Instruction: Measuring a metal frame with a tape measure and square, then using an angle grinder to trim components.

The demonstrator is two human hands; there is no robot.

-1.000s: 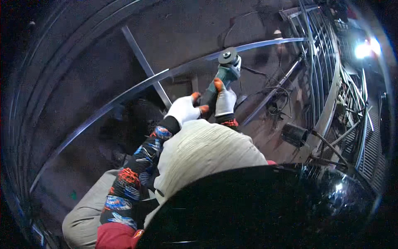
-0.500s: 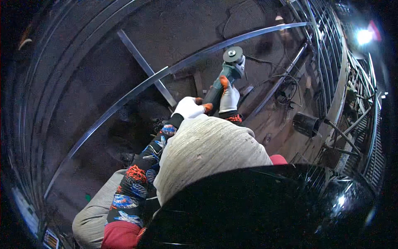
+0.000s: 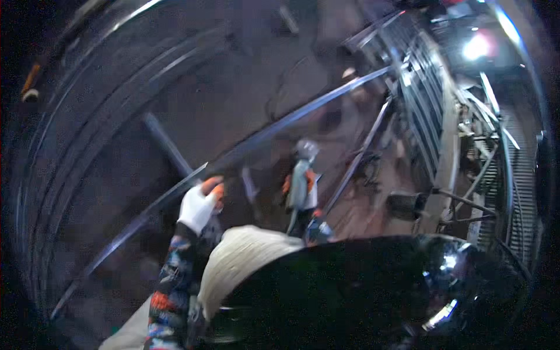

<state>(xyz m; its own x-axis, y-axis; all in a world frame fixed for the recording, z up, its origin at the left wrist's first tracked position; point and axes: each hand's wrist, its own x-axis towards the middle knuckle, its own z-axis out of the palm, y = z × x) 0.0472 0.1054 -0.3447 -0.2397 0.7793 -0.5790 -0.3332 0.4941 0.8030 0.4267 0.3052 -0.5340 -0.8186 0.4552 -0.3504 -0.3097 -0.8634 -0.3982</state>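
Note:
My right hand, in a white glove with orange fingertips, is closed round the body of an angle grinder. The grinder's grey head points away from me, and its disc is smeared by motion. To the left, my left hand in a matching glove is off the tool, its fingers loosely bent and seemingly holding nothing. It is nearest to the end of a long metal bar and a shorter metal bar that meets it. Whether the glove touches either bar is unclear.
Metal frames with parallel bars stand at the right. A dark cylindrical container lies beside them. Another long bar slants across the floor on the right. A bright lamp shines at the upper right. A black glossy surface fills the lower foreground.
My left hand has let go of the grinder and moved left toward the bars. My right hand keeps the grinder, now lower in view. The whole view has shifted and blurred.

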